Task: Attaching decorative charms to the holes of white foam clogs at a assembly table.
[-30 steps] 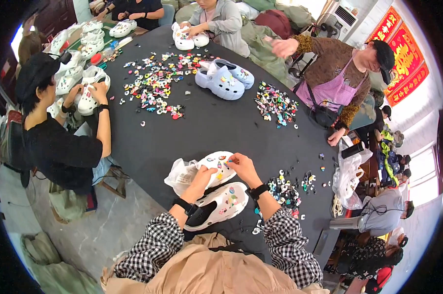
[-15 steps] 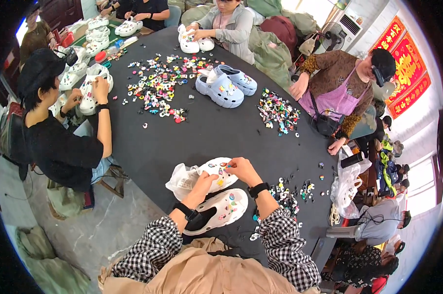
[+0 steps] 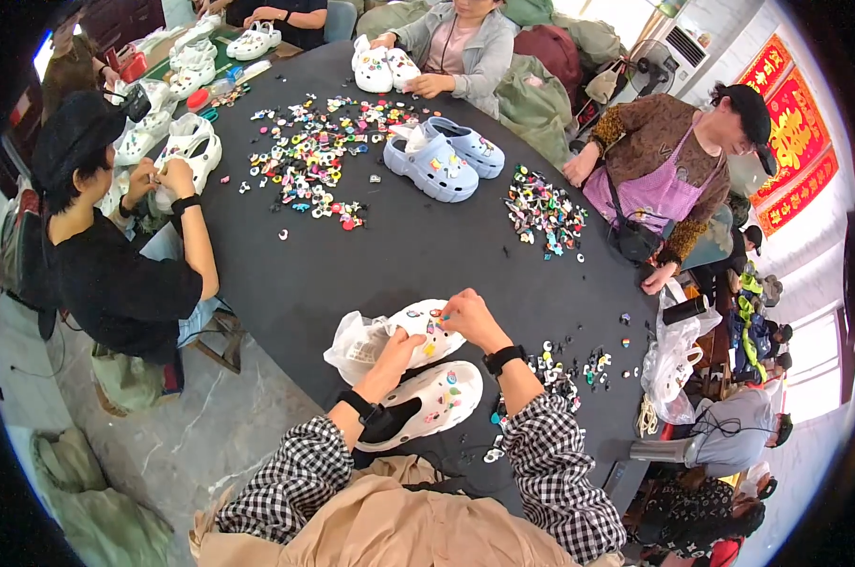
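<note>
Both hands hold one white clog above the dark tabletop. The left hand closes its grip on the clog's near side, and the right hand pinches at its top. The clog may slip sideways if the pressing is uneven, and small charms nearby could scatter.

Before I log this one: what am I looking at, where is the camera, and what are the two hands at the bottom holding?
The camera sits on a person's head and looks down, so the checked sleeves at the bottom are that person's own arms. The left hand and the right hand together hold a white clog over a dark round table. A second white clog lies just below it, beside a white plastic bag. Small coloured charms lie scattered across the table, with a pair of blue clogs. Other people sit around it.
</note>
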### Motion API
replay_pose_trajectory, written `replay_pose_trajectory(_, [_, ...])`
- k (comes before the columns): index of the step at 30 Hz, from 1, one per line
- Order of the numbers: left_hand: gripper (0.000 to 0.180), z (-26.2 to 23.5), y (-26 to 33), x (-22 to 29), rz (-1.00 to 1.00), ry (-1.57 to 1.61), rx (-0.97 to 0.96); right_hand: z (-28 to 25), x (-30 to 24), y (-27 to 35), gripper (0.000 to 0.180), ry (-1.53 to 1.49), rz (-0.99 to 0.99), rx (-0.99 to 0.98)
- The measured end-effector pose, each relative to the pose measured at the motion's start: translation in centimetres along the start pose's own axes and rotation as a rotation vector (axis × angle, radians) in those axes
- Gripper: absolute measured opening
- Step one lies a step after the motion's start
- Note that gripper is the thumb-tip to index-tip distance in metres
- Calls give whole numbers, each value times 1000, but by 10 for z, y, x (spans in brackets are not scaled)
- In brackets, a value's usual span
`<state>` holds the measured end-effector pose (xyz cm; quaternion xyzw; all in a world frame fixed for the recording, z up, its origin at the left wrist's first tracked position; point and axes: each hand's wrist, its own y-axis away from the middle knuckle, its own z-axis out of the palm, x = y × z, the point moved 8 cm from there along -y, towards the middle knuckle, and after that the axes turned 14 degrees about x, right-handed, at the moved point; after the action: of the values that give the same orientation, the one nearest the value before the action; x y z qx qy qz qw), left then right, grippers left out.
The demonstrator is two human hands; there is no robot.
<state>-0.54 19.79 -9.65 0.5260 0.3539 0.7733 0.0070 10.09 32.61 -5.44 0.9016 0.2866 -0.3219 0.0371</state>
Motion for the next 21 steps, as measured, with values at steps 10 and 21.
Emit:
replay_pose_trajectory(10, [36, -3, 1, -6, -130, 72, -29, 19, 26, -3, 80, -163, 324, -388])
replay_pose_trajectory(21, [41, -5, 0, -13, -152, 107, -29, 20, 17, -4, 79, 47, 406, -435])
